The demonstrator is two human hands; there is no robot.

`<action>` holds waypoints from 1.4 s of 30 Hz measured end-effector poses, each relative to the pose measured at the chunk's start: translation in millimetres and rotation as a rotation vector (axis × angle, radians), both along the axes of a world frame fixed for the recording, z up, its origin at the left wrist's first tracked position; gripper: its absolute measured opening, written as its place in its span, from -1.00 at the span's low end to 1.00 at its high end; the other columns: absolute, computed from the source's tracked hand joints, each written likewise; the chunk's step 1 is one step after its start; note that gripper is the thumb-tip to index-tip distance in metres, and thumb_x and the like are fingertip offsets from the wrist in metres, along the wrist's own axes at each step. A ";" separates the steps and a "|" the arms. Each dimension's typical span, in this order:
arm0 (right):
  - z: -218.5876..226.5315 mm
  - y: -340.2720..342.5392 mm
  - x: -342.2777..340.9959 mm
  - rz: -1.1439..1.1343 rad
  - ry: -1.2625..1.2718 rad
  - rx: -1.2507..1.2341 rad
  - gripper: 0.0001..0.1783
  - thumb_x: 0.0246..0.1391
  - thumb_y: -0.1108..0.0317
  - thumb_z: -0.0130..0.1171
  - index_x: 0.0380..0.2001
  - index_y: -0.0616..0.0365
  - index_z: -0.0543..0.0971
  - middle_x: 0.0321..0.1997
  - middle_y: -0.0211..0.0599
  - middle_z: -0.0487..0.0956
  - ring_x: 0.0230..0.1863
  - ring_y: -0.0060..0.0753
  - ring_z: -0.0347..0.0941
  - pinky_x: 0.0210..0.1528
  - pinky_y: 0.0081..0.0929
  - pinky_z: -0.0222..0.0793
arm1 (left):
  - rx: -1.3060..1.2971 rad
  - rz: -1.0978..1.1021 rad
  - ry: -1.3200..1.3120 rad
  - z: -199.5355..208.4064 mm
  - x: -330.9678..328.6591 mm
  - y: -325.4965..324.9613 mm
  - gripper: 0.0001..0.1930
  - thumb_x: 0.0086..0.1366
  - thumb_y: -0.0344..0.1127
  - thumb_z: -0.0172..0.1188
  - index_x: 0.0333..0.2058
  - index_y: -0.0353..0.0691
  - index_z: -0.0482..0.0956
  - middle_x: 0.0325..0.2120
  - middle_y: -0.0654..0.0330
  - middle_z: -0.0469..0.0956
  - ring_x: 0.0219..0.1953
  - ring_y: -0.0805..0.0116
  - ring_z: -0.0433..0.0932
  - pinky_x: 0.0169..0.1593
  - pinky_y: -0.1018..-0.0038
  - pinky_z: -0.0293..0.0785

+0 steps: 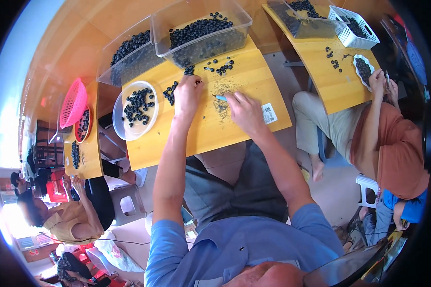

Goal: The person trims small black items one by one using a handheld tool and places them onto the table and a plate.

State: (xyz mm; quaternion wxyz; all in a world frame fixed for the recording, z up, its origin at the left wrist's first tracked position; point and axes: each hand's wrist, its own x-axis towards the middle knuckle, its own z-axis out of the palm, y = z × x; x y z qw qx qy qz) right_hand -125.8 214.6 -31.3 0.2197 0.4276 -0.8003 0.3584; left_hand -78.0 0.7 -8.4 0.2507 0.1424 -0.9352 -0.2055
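Note:
My left hand (188, 93) is closed in a pinch over the yellow table (254, 81), with a small dark round bead (198, 82) at its fingertips. Just beyond those fingers lies a small cluster of black beads (189, 70). Another group of black beads (169, 93) sits left of the hand, by a round white plastic tub (119, 125) that has many more inside. My right hand (244, 112) grips a small tool with a teal handle (220, 97), its thin tip pointing left. Dark crumbs (222, 109) are scattered beneath and around that tip.
Two clear plastic bins (201, 50) of black beads stand at the table's far side. A white printed card (269, 113) lies by its right edge. Co-workers sit at side tables, left and right. A pink basket (73, 103) and a white basket (357, 38) are there.

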 end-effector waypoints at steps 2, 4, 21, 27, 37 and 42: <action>3.5 0.4 1.2 -0.003 -0.008 0.024 -0.74 0.07 0.51 0.27 -0.13 0.10 0.67 -0.36 -0.31 0.58 -0.33 -0.14 0.63 -0.32 -0.18 0.57 | 0.432 0.090 0.138 -0.9 9.5 3.2 -0.79 0.17 -0.47 0.49 -0.19 -0.25 0.76 -0.32 0.14 0.64 -0.35 0.36 0.64 -0.23 0.40 0.59; 4.9 1.2 0.9 -0.006 -0.016 0.051 -0.74 0.07 0.51 0.27 -0.13 0.11 0.68 -0.35 -0.30 0.59 -0.33 -0.13 0.63 -0.32 -0.17 0.57 | 0.540 0.111 0.155 -2.9 21.3 12.9 -0.80 0.19 -0.46 0.47 -0.19 -0.27 0.75 -0.32 0.20 0.62 -0.37 0.44 0.59 -0.24 0.45 0.56; 4.6 0.5 0.9 -0.043 -0.057 0.098 -0.71 0.11 0.55 0.31 -0.08 0.08 0.70 -0.36 -0.27 0.59 -0.36 -0.10 0.61 -0.36 -0.20 0.53 | 0.764 0.078 0.428 -23.1 46.9 63.0 -0.84 0.28 -0.60 0.34 -0.16 -0.33 0.71 -0.19 0.23 0.59 -0.33 0.58 0.48 -0.20 0.62 0.46; 4.8 -1.7 1.6 -0.015 -0.024 0.091 -0.70 0.10 0.57 0.31 -0.08 0.08 0.70 -0.38 -0.26 0.59 -0.37 -0.10 0.61 -0.37 -0.21 0.52 | 0.868 0.056 0.446 -27.1 46.8 59.6 -0.82 0.28 -0.62 0.32 -0.15 -0.32 0.72 -0.13 0.20 0.58 -0.29 0.51 0.54 -0.15 0.59 0.51; 4.9 -0.7 1.3 0.019 0.003 0.059 -0.66 0.06 0.59 0.32 -0.08 0.06 0.70 -0.38 -0.29 0.58 -0.38 -0.13 0.61 -0.38 -0.22 0.52 | 0.877 0.005 0.339 -30.2 46.8 61.2 -0.67 0.29 -0.63 0.35 0.03 -0.34 0.64 -0.19 0.26 0.62 -0.19 0.58 0.57 -0.07 0.61 0.53; 5.6 1.3 1.9 0.057 0.108 0.094 -0.65 0.03 0.52 0.29 -0.06 0.04 0.66 -0.43 -0.36 0.45 -0.44 -0.26 0.53 -0.43 -0.27 0.49 | 0.948 -0.006 0.308 -23.4 44.7 65.4 -0.61 0.27 -0.65 0.35 0.07 -0.37 0.58 -0.22 0.22 0.66 -0.19 0.56 0.62 -0.04 0.61 0.57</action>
